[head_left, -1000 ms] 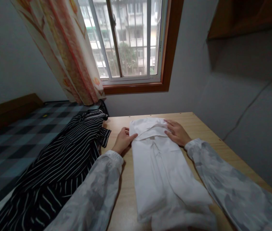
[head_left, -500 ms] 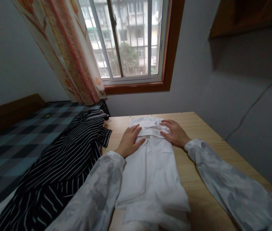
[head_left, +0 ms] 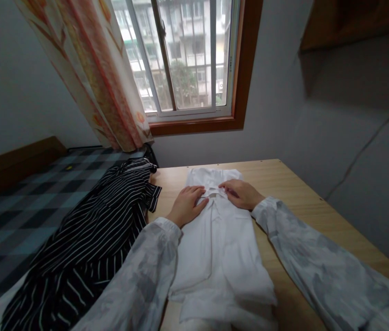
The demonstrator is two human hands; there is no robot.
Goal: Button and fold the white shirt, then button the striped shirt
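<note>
A white shirt lies folded lengthwise in front of me, its collar end toward the window and its lower part toward me. My left hand rests over the left side near the collar, fingers laid on the cloth and thumb apart. On the right side, the fingers of my right hand are drawn together at the collar edge, closed on the fabric. Part of the collar is hidden under both hands.
The shirt is on a light wooden table. To the left, a black striped garment lies beside a bed with a checked cover. A curtain hangs by the window; a wooden shelf juts from the wall.
My right hand has moved left and slightly toward me, its fingers now drawn in on the collar. My left hand has shifted slightly and stays on the shirt.
</note>
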